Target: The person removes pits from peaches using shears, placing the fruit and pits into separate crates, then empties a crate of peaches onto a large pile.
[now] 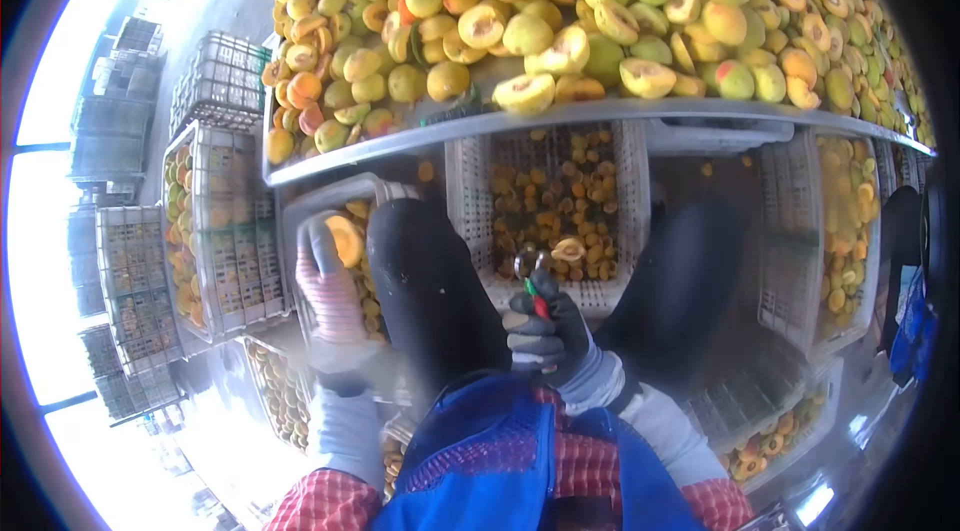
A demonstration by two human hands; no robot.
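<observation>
My left hand [328, 291], in a pink and white glove, holds a halved peach [346, 239] over a white crate [330, 196] at my left knee. My right hand [545, 331], in a dark grey glove, grips a small pitting tool [533, 281] with a red and green handle and a metal loop tip. A peach pit [568, 250] sits just past the tool's tip, above a white crate of pits [545, 216] between my legs. A big heap of whole and halved peaches [600, 11] covers the metal table [600, 114] ahead.
White plastic crates with peach halves stand at the left [215, 231], lower left [275, 386], right [835, 231] and lower right [775, 441]. Stacked empty crates [220, 81] sit at the far left. My dark-trousered knees reach under the table's edge. A blue item [915, 331] hangs at right.
</observation>
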